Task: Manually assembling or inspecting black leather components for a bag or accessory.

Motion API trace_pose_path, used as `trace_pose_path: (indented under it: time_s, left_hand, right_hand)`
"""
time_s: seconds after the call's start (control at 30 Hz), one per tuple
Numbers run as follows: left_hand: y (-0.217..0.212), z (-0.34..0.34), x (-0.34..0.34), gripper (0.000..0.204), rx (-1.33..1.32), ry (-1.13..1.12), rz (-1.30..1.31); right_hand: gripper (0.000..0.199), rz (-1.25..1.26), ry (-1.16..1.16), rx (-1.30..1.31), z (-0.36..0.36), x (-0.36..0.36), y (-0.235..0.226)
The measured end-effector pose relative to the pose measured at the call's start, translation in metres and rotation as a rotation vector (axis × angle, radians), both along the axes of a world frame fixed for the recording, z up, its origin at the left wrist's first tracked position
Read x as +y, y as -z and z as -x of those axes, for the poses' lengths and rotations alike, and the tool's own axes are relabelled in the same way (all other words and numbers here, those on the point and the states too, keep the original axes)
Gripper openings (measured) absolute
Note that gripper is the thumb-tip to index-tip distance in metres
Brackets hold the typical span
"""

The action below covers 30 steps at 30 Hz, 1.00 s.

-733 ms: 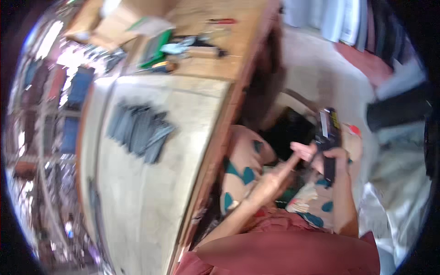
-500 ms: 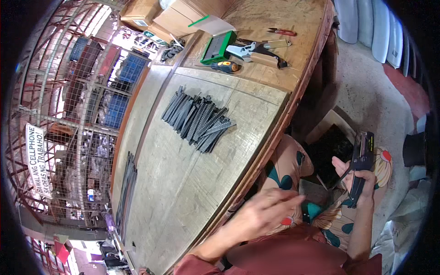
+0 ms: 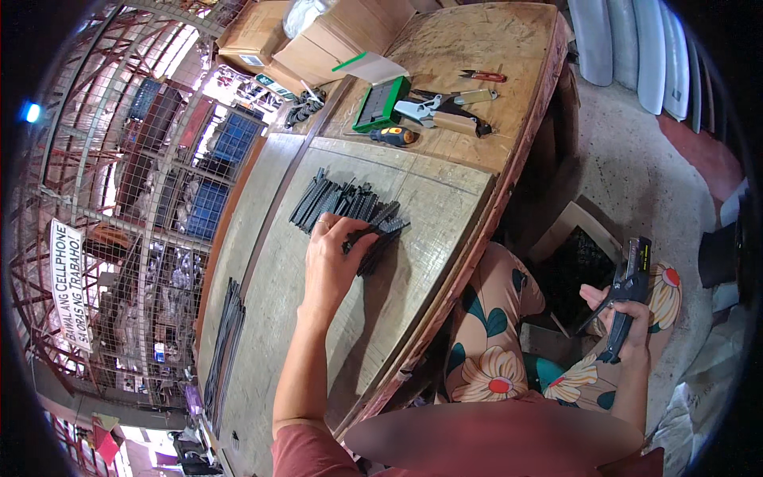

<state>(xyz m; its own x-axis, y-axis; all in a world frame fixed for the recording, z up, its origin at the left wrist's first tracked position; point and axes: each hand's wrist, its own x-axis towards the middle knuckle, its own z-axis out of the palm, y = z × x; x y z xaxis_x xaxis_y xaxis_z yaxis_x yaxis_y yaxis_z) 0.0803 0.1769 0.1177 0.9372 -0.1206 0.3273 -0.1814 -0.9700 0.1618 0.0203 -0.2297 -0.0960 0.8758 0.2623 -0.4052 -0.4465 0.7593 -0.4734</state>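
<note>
A pile of short black ribbed strips [image 3: 338, 199] lies on the worktable. My left hand [image 3: 327, 253] reaches over its near side, fingers pinched on a black strip there; the fingertips are partly hidden. Over my lap, off the table's edge, my right hand [image 3: 632, 318] is wrapped round the handle of a black pistol-shaped hand tool [image 3: 632, 274]. The tool points up and away from me, and I cannot make out anything in its head.
Pliers-like tools [image 3: 445, 115], a screwdriver [image 3: 391, 136], red snips [image 3: 483, 75] and a green case [image 3: 380, 103] lie farther back. Longer black strips [image 3: 225, 342] lie at the table's left. Beside my knee, an open carton [image 3: 548, 242] holds dark pieces.
My left hand has moved from above my lap, left and away from me, onto the strip pile. My right hand still holds the tool in nearly the same place.
</note>
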Motion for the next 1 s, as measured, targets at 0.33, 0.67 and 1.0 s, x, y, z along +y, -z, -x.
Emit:
trace_pose_path:
  time_s: [0.33, 0.67, 1.0]
  left_hand:
    - [-0.002, 0.011, 0.005, 0.022, 0.163, -0.133, 0.121]
    - [0.003, 0.026, -0.005, 0.043, 0.205, -0.102, 0.282]
    - [0.008, 0.014, -0.015, 0.063, 0.019, -0.045, -0.056]
  right_hand:
    - [0.038, -0.039, 0.018, -0.055, 0.004, 0.001, 0.001]
    - [0.04, -0.04, -0.009, -0.043, 0.005, 0.003, -0.001]
    - [0.039, -0.069, -0.002, -0.041, 0.006, 0.004, -0.008]
